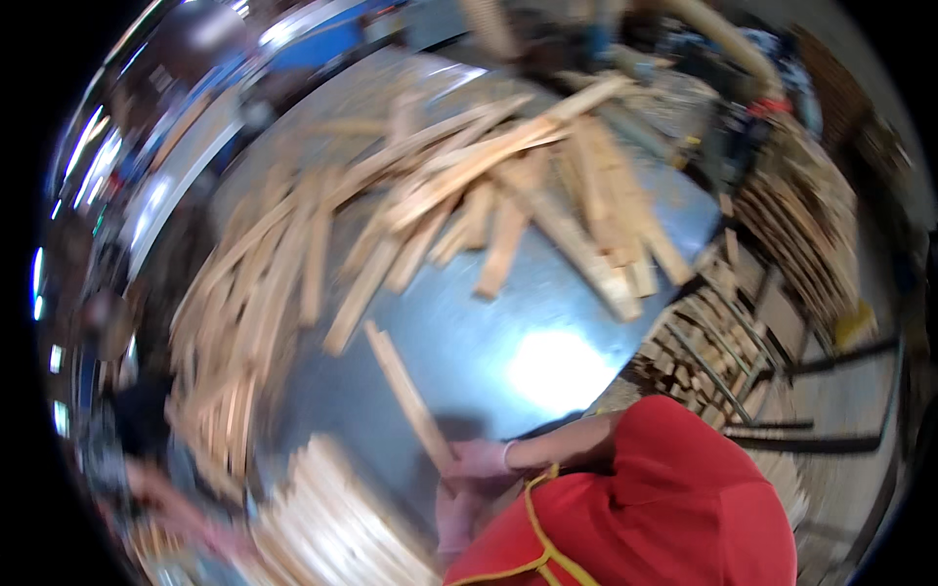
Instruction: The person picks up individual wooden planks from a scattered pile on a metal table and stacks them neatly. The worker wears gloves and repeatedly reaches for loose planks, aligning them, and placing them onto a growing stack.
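The held wooden strip (409,397) points forward, long axis slanting left.

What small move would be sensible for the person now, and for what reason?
Perhaps swing the wooden slat left toward the row of slats: the right grip holds the wooden slat's near end, and the row lies close by, slats side by side.

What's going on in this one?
A person in red grips a wooden strip in the gloved right hand; the left hand is just below, blurred. Loose strips lie heaped across the metal table. An aligned stack sits left of the hands, near a co-worker's forearm.
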